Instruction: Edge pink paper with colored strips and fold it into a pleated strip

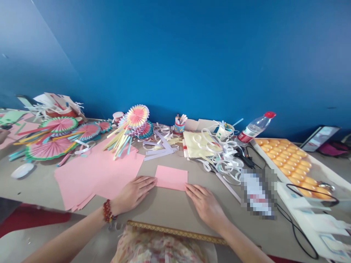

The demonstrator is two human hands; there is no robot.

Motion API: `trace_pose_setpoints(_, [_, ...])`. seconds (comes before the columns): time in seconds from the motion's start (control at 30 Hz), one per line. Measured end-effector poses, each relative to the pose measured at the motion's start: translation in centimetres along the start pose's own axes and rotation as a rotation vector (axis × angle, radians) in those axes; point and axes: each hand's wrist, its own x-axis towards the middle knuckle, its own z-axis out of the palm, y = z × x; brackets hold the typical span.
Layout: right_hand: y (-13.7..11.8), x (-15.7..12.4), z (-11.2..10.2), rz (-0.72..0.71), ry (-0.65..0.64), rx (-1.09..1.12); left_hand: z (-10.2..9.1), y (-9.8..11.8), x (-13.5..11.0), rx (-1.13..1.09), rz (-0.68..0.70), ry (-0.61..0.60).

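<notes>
A small folded pink paper [171, 177] lies flat on the grey table [164, 208] in front of me. My left hand [134, 193] rests flat beside its left edge, fingers stretched out, fingertips touching the near left corner. A red bead bracelet [107, 212] circles that wrist. My right hand [204, 201] lies palm down at the paper's near right corner, fingers extended and touching it. Neither hand grips anything.
A stack of pink sheets [95, 175] lies left. Behind it stand pleated paper fans [60, 137] and a fan with strips [131, 124]. White paper curls [222, 153], a cup of sticks [179, 126], a water bottle [255, 128], a tray of orange pieces [290, 160] and black cables [298, 226] fill the right.
</notes>
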Motion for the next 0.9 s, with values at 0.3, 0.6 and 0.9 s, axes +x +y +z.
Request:
trace_pose_setpoints(0.3, [-0.6, 2.6, 0.7, 0.085, 0.153, 0.004, 0.4, 0.3, -0.1, -0.042, -0.045, 0.098])
trace_pose_setpoints(0.6, [-0.3, 3.1, -0.1, 0.124, 0.165, 0.205, 0.2, 2.4, 0.0, -0.469, -0.452, 0.370])
trace_pose_setpoints(0.9, [-3.9, 3.8, 0.3, 0.256, 0.274, 0.587, 1.4, 8.6, 2.5, -1.949, -0.732, 0.247])
